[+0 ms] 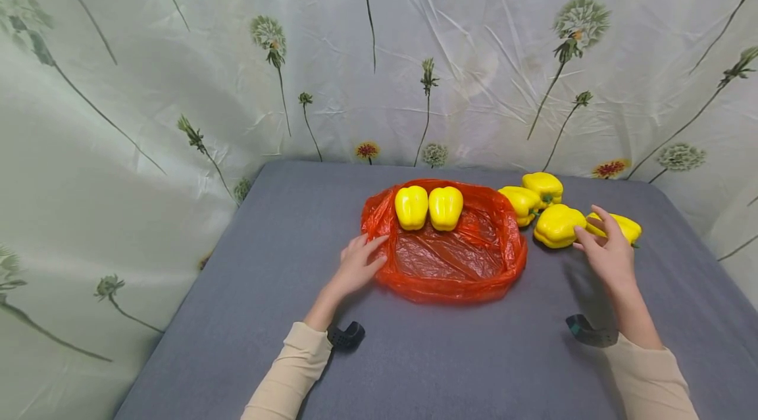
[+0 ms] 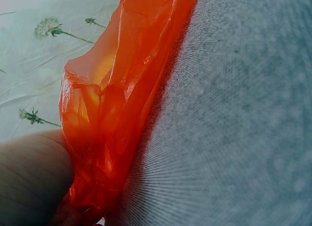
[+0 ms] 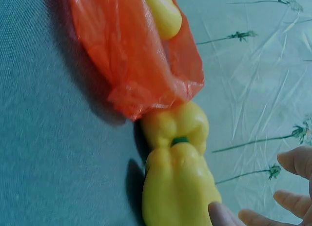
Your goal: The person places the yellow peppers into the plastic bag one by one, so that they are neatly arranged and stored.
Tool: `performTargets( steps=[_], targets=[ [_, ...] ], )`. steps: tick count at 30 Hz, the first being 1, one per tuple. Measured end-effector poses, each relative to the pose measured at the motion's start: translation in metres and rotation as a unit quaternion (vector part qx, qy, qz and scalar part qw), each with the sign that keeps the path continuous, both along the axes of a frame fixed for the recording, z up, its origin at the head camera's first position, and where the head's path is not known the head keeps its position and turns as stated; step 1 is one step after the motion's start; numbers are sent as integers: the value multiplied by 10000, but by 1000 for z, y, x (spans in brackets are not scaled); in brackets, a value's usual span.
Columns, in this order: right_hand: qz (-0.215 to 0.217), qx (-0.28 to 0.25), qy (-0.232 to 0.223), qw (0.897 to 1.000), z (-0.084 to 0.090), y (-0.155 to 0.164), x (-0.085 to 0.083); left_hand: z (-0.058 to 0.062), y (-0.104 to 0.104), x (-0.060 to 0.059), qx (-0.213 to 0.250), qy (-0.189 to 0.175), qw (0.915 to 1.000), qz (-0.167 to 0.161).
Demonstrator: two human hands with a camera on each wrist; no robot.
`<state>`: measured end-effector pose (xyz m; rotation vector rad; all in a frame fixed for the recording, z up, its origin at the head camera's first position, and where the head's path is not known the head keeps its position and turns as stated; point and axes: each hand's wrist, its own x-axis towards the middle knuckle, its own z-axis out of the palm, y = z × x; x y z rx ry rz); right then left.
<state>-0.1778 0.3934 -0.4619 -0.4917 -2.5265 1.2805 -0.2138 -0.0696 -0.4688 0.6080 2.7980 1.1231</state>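
I have my right grip [image 1: 610, 255] with its fingers spread at the right edge of a yellow pepper [image 1: 556, 226], one of four lying on the desk [image 1: 462, 354] to the right of the red plastic bag [image 1: 414, 288]. Two more peppers [image 1: 411, 208] sit side by side inside the bag's far part. My left grip [image 1: 355, 265] touches the bag's left rim, though I can't tell whether it pinches the film.

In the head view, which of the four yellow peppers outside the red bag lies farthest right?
The yellow pepper partly hidden behind the right hand; the other three peppers all lie left of it, nearer the red bag.
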Motion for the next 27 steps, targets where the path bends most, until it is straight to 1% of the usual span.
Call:
performTargets(
  steps=[2, 4, 7, 10, 14, 17, 27],
  targets=[
    [-161, 113, -174, 9997, 9, -6, 5, -1, 0, 0, -9, -3, 10000, 12],
    [-170, 236, -313, 9991, 23, -16, 13, -1, 0, 0, -9, -17, 10000, 23],
    [6, 421, -481, 9980, 42, -30, 23, -1, 0, -1, -34, -17, 10000, 27],
    [184, 646, -649, 9956, 51, -37, 27, -1, 0, -1, -27, -6, 10000, 13],
    [224, 804, -826, 9931, 48, -39, 25, -2, 0, -1, -28, -7, 10000, 8],
    [250, 829, -853, 9926, 44, -38, 22, -2, 0, 0, -37, -22, 10000, 31],
    [349, 434, -1046, 9929, 38, -41, 9, -3, 0, -2, -44, 47, 10000, 17]
  ],
)
